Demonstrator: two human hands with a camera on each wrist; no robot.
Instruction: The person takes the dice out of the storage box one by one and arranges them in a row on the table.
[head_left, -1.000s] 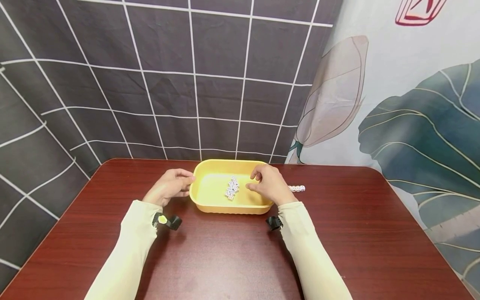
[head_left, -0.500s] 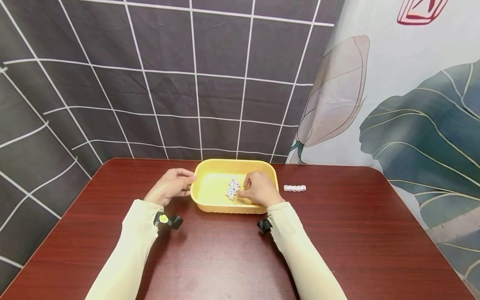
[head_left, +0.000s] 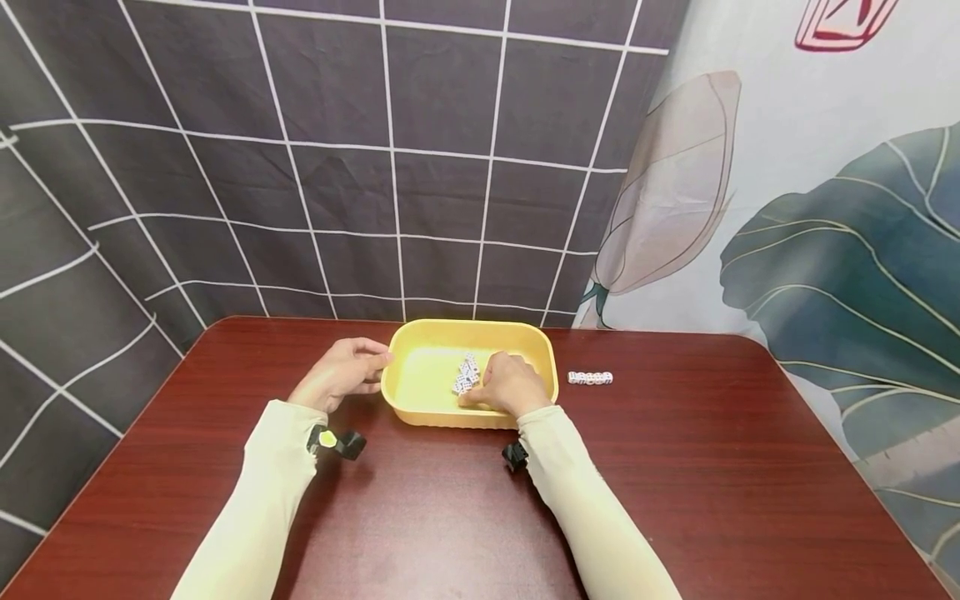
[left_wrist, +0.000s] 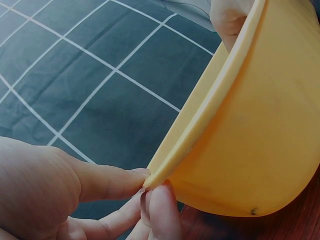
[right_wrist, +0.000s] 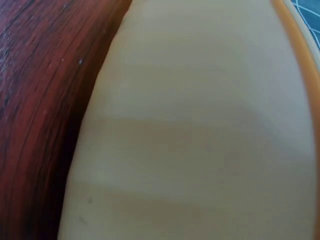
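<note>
A yellow plastic tray (head_left: 442, 419) stands near the back of the table. Inside lies a small pile of white dice (head_left: 467, 373) with dark dots. My left hand (head_left: 341, 373) holds the tray's left end; in the left wrist view, its thumb (left_wrist: 112, 184) and fingers pinch the yellow rim (left_wrist: 200, 127). Over the tray's right part, my right hand (head_left: 513, 383) reaches down with bent fingers, the thumb low beside the pile. Whether it grips a die is hidden. The right wrist view is filled by the tray's outer wall (right_wrist: 190, 150).
Right of the tray, several dice form a short straight row (head_left: 590, 378) on the dark red table (head_left: 720, 467). Behind the table hang a grey cloth with white grid lines (head_left: 442, 200) and a leaf-patterned curtain (head_left: 847, 250).
My right hand has moved left and down inside the tray to the dice pile, uncovering the row of dice on the right. My left hand stays at the rim.
</note>
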